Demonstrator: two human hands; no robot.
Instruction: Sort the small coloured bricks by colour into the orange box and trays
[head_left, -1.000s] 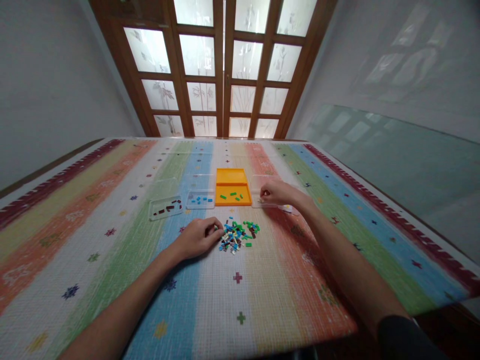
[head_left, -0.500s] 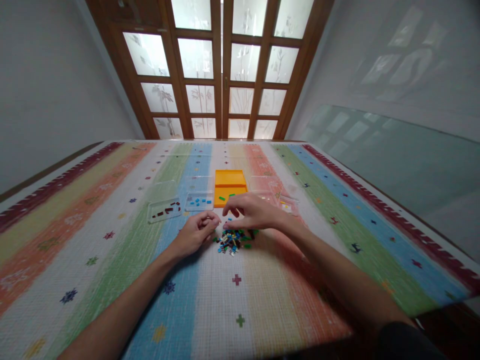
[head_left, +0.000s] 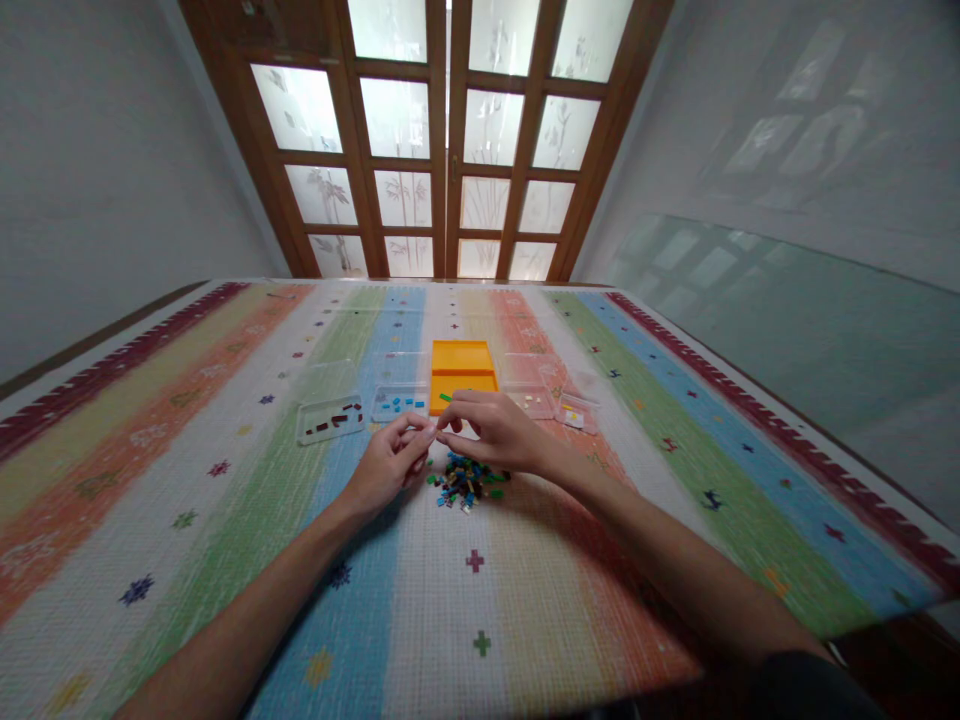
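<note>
My left hand (head_left: 391, 457) is closed in a pinch just left of the pile, its thumb pressed to the forefinger. The fingertips of my right hand (head_left: 491, 430) meet those of the left above the pile's back left edge, also pinched. Whatever lies between the fingers is too small or hidden to name. Below my right hand is a heap of small toy building bricks (head_left: 466, 485) in blue, green, dark brown and pale colours. Behind my right hand stands an open yellow box (head_left: 460, 357), with a green brick (head_left: 445, 397) showing in its near half.
Left of the yellow box are clear boxes, one with dark brown bricks (head_left: 330, 424), another with blue bricks (head_left: 399, 404). To its right, clear boxes hold pale pieces (head_left: 531, 401) and yellow and white ones (head_left: 574, 416). A striped cloth (head_left: 435, 600) covers the table.
My right hand has moved slightly left and its spread thumb and forefinger have closed, bringing the fingertips against my left hand's. My left hand stays almost in place.
</note>
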